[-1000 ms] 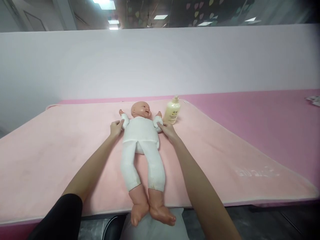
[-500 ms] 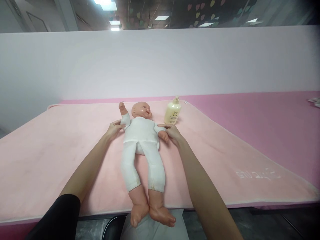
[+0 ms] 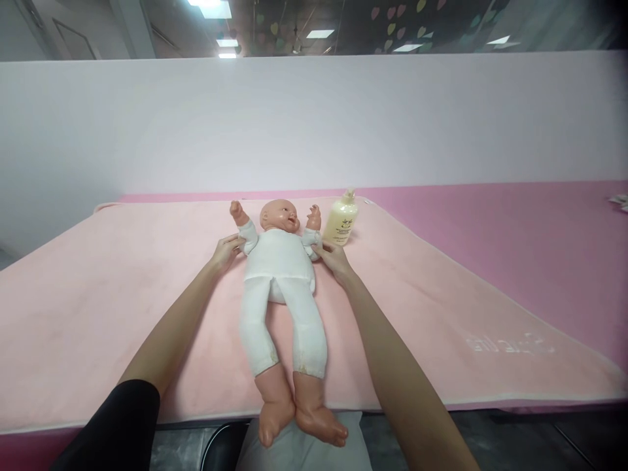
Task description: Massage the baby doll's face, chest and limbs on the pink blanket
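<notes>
Baby doll (image 3: 279,275) lying face-up on a pale pink blanket (image 3: 98,294), head at 12 o'clock, bare feet overhanging the near edge at 6 o'clock. Both doll arms are raised beside the head. The left hand (image 3: 226,250) lies against the doll's sleeved upper arm at 9 o'clock of the torso, fingers curled onto the sleeve; the right hand (image 3: 332,256) meets the other sleeve at 3 o'clock, fingers together against the cloth. Whether either hand truly clamps the arm or only rests on it cannot be told at this distance.

Step in hand, as judged: moving the doll's two arms at the shoulders, here at the raised position. The next move would call for an even, light hold on both sleeves, so that the torso stays flat and centred.

Surroundings: a cream pump bottle (image 3: 341,224) stands upright at 1 o'clock of the doll's head, just beside the raised doll fist and close to the right hand; a wide sweep there could topple it. The blanket covers a deeper pink table (image 3: 515,222).
</notes>
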A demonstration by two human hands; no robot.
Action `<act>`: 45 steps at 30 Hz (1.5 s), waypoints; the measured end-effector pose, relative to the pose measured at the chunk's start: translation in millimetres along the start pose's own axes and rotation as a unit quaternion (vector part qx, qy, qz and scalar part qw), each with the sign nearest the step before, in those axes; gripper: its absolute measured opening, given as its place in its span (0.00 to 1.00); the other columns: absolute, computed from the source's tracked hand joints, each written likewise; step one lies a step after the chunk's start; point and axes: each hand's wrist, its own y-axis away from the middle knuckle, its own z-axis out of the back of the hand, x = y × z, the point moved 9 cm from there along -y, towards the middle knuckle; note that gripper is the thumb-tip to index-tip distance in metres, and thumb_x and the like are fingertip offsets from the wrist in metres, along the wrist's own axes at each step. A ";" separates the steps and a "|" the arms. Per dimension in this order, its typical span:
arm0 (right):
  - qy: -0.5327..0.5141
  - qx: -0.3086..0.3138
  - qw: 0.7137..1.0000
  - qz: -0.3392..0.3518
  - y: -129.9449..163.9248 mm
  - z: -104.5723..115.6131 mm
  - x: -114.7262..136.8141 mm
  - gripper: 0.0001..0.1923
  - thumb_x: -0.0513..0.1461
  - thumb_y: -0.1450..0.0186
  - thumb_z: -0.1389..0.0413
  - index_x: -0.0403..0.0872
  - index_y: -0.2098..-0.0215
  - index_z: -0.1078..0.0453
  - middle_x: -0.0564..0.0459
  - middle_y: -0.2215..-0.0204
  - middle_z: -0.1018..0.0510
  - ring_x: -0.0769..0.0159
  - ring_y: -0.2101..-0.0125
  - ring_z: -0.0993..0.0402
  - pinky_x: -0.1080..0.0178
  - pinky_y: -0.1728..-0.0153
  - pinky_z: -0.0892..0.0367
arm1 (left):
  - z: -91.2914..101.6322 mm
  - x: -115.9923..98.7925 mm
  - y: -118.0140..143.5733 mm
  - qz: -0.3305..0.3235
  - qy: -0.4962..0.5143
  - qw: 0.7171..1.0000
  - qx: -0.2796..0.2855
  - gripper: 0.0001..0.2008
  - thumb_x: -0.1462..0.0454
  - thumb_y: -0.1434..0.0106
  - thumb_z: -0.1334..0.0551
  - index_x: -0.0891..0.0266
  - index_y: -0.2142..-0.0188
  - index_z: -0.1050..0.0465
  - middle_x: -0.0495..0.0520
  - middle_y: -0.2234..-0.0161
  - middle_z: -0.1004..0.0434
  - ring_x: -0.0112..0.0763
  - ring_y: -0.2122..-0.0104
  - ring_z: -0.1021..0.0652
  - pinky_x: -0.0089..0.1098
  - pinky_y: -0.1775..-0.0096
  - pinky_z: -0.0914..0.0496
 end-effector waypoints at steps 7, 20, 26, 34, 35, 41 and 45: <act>0.060 -0.016 0.998 -0.012 -7.6 3.2 -10.9 0.24 0.52 0.51 0.39 0.41 0.65 0.27 0.49 0.66 0.24 0.64 0.65 0.30 0.64 0.64 0.36 | 8.5 5.0 -4.0 -0.025 -0.109 0.993 -0.043 0.23 0.48 0.51 0.32 0.68 0.76 0.30 0.52 0.77 0.34 0.25 0.76 0.34 0.26 0.72 0.38; -0.002 0.040 0.999 -0.023 3.1 -1.7 -4.2 0.20 0.41 0.52 0.38 0.42 0.62 0.25 0.49 0.62 0.24 0.62 0.61 0.29 0.62 0.57 0.34 | -5.0 3.6 2.9 0.000 -0.087 0.994 0.074 0.20 0.56 0.52 0.29 0.67 0.63 0.23 0.59 0.63 0.25 0.34 0.64 0.26 0.31 0.59 0.32; -0.046 0.024 0.997 -0.053 2.5 3.1 -9.4 0.13 0.31 0.58 0.45 0.43 0.73 0.25 0.49 0.63 0.24 0.63 0.60 0.29 0.62 0.54 0.34 | -2.1 10.2 5.2 0.046 -0.075 0.990 0.108 0.21 0.71 0.59 0.33 0.65 0.62 0.21 0.58 0.50 0.30 0.42 0.48 0.32 0.33 0.49 0.35; -0.045 0.030 0.997 -0.055 -0.9 4.3 -14.9 0.09 0.32 0.59 0.48 0.43 0.78 0.29 0.50 0.64 0.25 0.63 0.60 0.30 0.63 0.54 0.34 | 0.1 8.2 3.7 0.049 -0.057 0.991 0.112 0.14 0.72 0.62 0.34 0.68 0.72 0.21 0.61 0.57 0.26 0.45 0.49 0.31 0.34 0.49 0.35; -0.034 0.027 0.998 -0.051 0.3 3.1 -12.8 0.11 0.33 0.58 0.47 0.43 0.75 0.28 0.50 0.64 0.25 0.64 0.61 0.30 0.64 0.57 0.34 | 0.4 8.4 4.3 0.051 -0.057 0.992 0.101 0.15 0.71 0.62 0.33 0.67 0.70 0.21 0.61 0.57 0.25 0.44 0.51 0.30 0.34 0.51 0.33; 0.029 -0.007 1.000 -0.009 -0.8 -4.3 -7.1 0.14 0.40 0.53 0.46 0.43 0.69 0.30 0.52 0.69 0.26 0.65 0.67 0.32 0.66 0.66 0.36 | -6.0 3.1 6.8 0.006 -0.085 0.995 0.055 0.19 0.61 0.55 0.29 0.68 0.63 0.22 0.59 0.63 0.24 0.36 0.64 0.25 0.31 0.61 0.32; 0.113 -0.045 0.992 -0.022 -6.8 -0.5 -16.1 0.15 0.46 0.48 0.47 0.44 0.68 0.30 0.51 0.68 0.26 0.63 0.65 0.32 0.64 0.66 0.38 | -6.9 7.2 1.5 -0.008 -0.110 0.993 0.037 0.21 0.53 0.52 0.30 0.68 0.65 0.23 0.59 0.66 0.25 0.32 0.68 0.26 0.30 0.65 0.33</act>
